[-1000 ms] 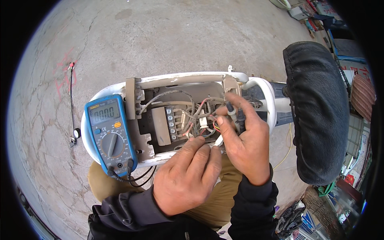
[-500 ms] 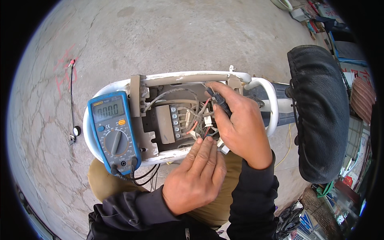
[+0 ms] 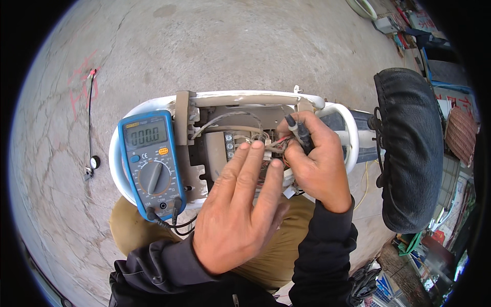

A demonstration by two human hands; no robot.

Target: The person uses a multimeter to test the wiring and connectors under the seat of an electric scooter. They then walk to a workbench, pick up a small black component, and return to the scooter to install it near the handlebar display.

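Note:
My left hand [image 3: 238,212] lies palm down over the open compartment, its fingers stretched out and slightly apart. Its fingertips reach the tangled wires [image 3: 276,146] with their connectors; what is under the fingers is hidden. Between the thumb and fingers of my right hand [image 3: 321,166] are black multimeter probes [image 3: 304,135], held beside the same wires. Their tips cannot be made out. A blue digital multimeter [image 3: 155,174] rests on the compartment's left end, its display lit with digits and two black leads plugged into its lower edge. Partly covered by my left hand is a terminal block [image 3: 229,145] with screws.
A white tubular frame [image 3: 240,94] surrounds the compartment. To the right stands a black padded seat [image 3: 409,151]. A black cable with a small round part [image 3: 94,162] lies on the concrete floor [image 3: 225,46] at left. Assorted tools and boxes crowd the right edge.
My left hand has moved up and over the terminal block, its fingers spreading. My right hand has shifted slightly right, still holding the probes.

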